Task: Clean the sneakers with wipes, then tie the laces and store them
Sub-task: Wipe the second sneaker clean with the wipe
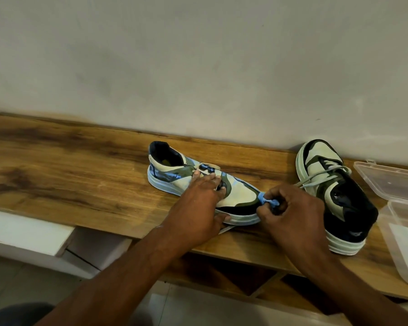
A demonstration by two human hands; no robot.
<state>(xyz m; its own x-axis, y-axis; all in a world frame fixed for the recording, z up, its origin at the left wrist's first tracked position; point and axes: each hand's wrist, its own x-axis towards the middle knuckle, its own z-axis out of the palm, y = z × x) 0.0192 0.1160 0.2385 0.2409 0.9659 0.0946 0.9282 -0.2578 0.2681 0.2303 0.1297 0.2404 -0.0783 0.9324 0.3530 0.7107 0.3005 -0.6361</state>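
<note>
- Leather-look sneaker (236,196), chunky pale sole, on grainy wood bench (80,175).
- L hand (198,208) flat, fingers pressing midfoot.
- R hand (292,215) pinching crumpled blue wipe (267,201) at toe, 3 o'clock of L.

Two sneakers lying on the wooden tabletop (80,165)

I'm seeing the left sneaker (198,184) lying sideways with a blue wipe (267,201) bunched at its toe; the right sneaker (335,194) is standing upright, laces (316,177) loose.

near sneaker toe: the cream, olive and black sneaker (233,196) has its tip hidden behind the right hand (292,217)
near sneaker laces: covered by the left hand (198,208)
clear plastic container (391,182): cut by right edge
container contents: white, can't tell what
blue item pinched in right fingers (270,203): too small to identify
</note>
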